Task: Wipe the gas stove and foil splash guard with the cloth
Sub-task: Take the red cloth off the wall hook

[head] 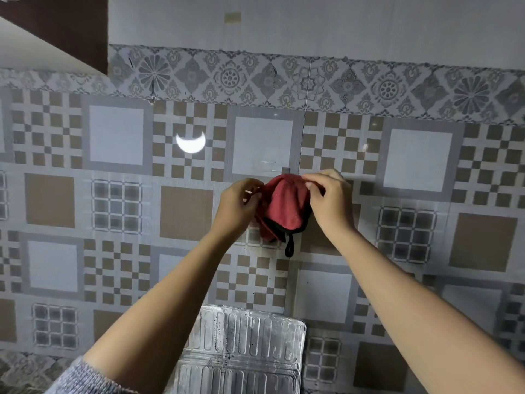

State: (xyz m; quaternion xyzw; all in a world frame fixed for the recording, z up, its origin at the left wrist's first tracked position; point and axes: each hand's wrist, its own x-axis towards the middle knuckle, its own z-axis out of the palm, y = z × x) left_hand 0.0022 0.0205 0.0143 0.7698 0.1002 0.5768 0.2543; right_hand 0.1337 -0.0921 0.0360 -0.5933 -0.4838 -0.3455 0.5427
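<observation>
While both hands pinch it, the red cloth (284, 206) hangs against the tiled wall (116, 135), well above the foil splash guard (244, 345). Left hand (238, 203) grip: pinching the upper left fold. Right hand (329, 200) grip: pinching the top edge. Cloth looks soft, light and floppy, so bunch it into a pad. Foil likely dents easily. Open wall all round; stove not in view.
</observation>
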